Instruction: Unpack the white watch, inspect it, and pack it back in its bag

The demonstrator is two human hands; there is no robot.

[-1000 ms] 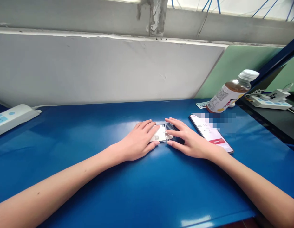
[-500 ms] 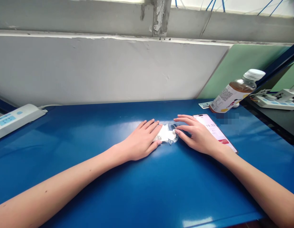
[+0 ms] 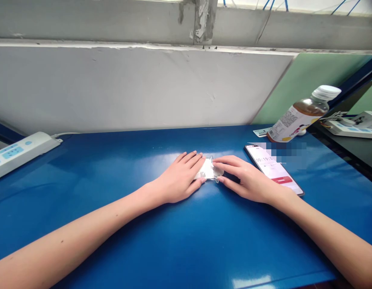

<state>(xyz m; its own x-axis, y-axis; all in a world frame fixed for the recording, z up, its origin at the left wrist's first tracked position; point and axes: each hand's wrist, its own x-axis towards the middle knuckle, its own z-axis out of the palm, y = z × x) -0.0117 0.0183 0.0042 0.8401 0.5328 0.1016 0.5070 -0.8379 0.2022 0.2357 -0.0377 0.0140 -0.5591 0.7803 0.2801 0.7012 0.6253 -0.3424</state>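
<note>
A small white packet in clear plastic point(image 3: 208, 172) lies on the blue table point(image 3: 186, 237), between my two hands. My left hand point(image 3: 179, 178) rests flat on the packet's left end, fingers stretched out and together. My right hand point(image 3: 246, 178) lies flat at the packet's right end, its fingertips touching the clear plastic edge. Neither hand lifts the packet off the table.
A phone point(image 3: 274, 168) with a lit timer screen lies just right of my right hand. Behind it a bottle of brown drink point(image 3: 300, 114) stands tilted. A white power strip point(image 3: 20, 150) sits at the far left; another power strip point(image 3: 354, 126) at the far right. A grey wall point(image 3: 128, 88) backs the table.
My right hand drew away to the right half a second ago and has now come back onto the packet's right end. My left hand stayed put.
</note>
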